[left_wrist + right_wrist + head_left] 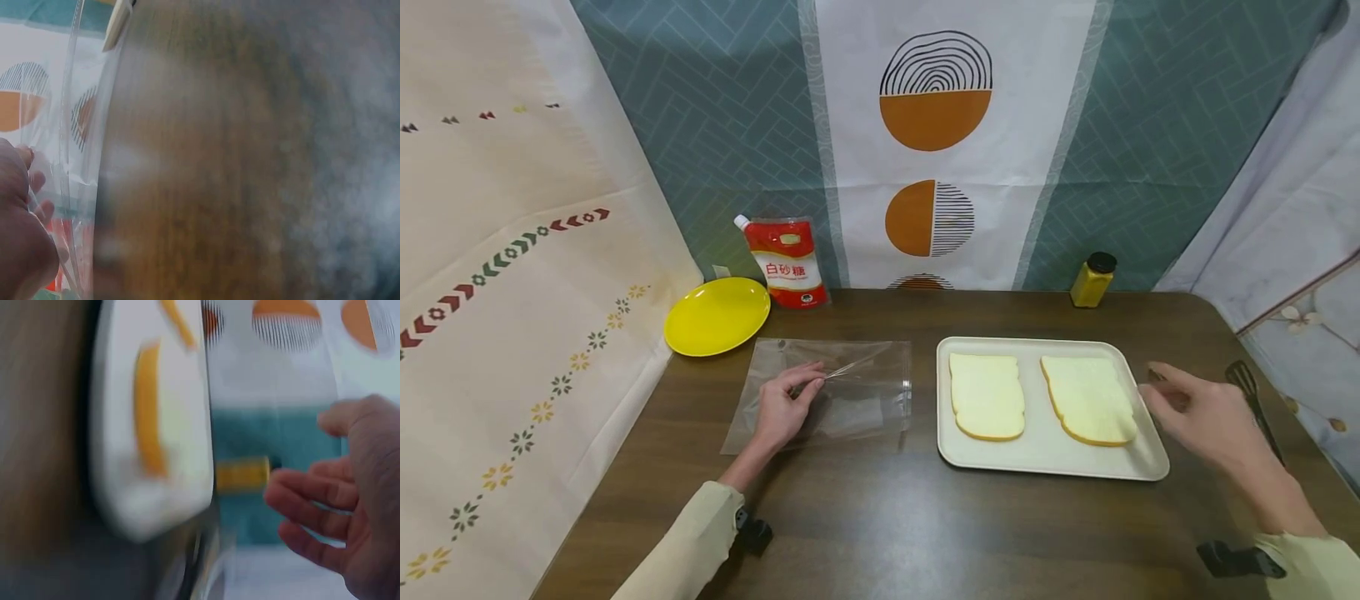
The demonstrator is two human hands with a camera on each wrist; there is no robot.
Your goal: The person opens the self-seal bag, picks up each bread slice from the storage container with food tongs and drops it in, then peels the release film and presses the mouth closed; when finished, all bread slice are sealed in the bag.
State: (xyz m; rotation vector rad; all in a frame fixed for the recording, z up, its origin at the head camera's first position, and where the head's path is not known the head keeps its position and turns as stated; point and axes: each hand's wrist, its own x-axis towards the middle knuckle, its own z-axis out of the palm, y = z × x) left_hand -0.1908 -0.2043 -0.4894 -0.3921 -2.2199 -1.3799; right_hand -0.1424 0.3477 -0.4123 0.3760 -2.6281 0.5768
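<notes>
A clear plastic bag (857,412) lies on the table at centre left. My left hand (784,408) pinches its upper layer between thumb and fingers, raising a fold. In the left wrist view the film (69,125) hangs close to the left hand (25,231). To the right, two slices of bread (987,397) (1088,400) lie side by side on a cream tray (1052,471). Just off the tray's right edge hovers my right hand (1210,417). The right wrist view shows that hand (350,500) with thumb and fingers apart, nothing between them.
Behind the bag are a yellow plate (717,317) and a red-and-white sugar pouch (787,265). A yellow jar with a black lid (1092,282) stands at the back right. The black slotted spatula (1251,396) lies beyond the right hand. Patterned cloths (925,167) hang around the wooden table (895,533).
</notes>
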